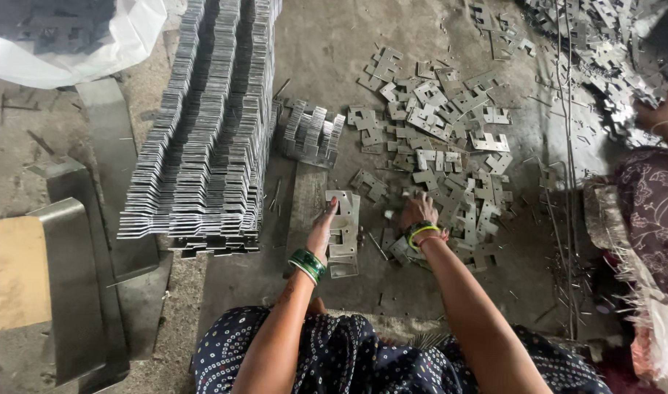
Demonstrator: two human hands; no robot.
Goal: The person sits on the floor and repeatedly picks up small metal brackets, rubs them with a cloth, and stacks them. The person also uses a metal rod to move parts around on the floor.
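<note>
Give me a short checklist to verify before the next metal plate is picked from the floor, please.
1. Left hand steadies the small plate stack: ok.
2. Right hand reaches the loose plates: ok.
3. Small stack edges aligned: not ok, slightly offset.
4. Tall stacked rows stand apart from both hands: ok.
5. Another person's hand away from this pile: ok.
6. Right hand's grip on a plate: cannot tell.

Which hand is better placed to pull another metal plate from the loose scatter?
Probably the right hand: it already rests among the loose plates, fingers down on them. The left hand lies against the small stack of plates, apparently steadying it, away from the scatter.
</note>
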